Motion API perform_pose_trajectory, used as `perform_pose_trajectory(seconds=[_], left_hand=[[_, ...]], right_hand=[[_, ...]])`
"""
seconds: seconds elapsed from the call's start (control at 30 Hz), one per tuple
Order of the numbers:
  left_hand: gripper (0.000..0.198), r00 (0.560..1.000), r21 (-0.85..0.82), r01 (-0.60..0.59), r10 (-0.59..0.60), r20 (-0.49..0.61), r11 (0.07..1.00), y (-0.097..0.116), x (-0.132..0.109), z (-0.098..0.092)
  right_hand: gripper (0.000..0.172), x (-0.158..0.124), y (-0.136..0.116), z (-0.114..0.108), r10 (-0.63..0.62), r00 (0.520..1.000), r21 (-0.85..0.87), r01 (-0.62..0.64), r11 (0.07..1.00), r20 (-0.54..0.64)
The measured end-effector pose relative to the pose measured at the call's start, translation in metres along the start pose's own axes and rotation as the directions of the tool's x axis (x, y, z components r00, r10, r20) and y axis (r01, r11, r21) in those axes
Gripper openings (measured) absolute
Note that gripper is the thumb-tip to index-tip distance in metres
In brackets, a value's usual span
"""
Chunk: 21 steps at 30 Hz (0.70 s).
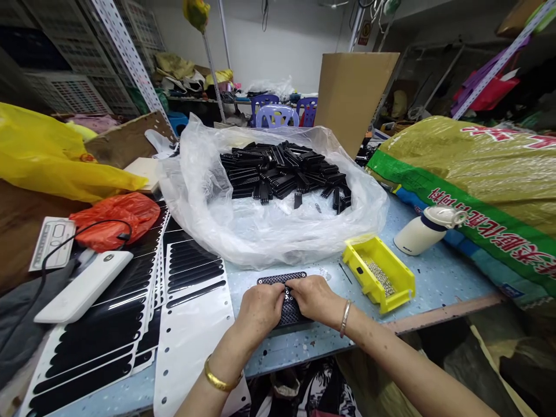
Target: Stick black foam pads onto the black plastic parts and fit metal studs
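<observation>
Over black textured plates (290,315) at the table's front, both my hands meet with their fingertips pinched close together. My left hand (260,302) is closed from the left side, a gold bangle on its wrist. From the right comes my right hand (317,296), closed too, with a silver bangle. Small silver bits show between the fingertips; what the fingers pinch is too hidden to name. A yellow bin (380,275) of small silver metal pieces stands right of my right hand. Behind the hands, an open clear plastic bag (269,243) holds a heap of black slotted parts (282,168).
Sheets of long black strips (195,263) lie at the left, with a white device (84,286) on top. A white bottle (423,229) stands right of the bin, beside a large printed sack (473,174). A cardboard sheet (354,98) rises behind the bag.
</observation>
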<state>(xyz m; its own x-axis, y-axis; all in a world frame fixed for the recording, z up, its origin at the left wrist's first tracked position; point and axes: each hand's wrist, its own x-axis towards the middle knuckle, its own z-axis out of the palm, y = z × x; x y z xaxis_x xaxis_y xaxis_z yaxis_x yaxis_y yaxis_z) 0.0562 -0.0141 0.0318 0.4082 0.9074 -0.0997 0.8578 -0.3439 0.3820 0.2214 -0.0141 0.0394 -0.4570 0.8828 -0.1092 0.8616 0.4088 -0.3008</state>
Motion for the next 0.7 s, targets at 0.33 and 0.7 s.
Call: perform_pose_trajectory(seconds=[0.33,0.7], left_hand=[[0.024,0.999,-0.122,0.050,-0.050,0.001,0.991,-0.001,0.001,0.003],[0.022,0.996,-0.108,0.074,-0.080,-0.044,0.991,-0.002,-0.010,0.002]], right_hand=[[0.022,0.006,0.003,0.009,0.023,1.000,0.014,-0.023,1.000,-0.011],[0.018,-0.018,0.019,0.013,0.092,0.981,0.165,-0.064,0.984,-0.172]])
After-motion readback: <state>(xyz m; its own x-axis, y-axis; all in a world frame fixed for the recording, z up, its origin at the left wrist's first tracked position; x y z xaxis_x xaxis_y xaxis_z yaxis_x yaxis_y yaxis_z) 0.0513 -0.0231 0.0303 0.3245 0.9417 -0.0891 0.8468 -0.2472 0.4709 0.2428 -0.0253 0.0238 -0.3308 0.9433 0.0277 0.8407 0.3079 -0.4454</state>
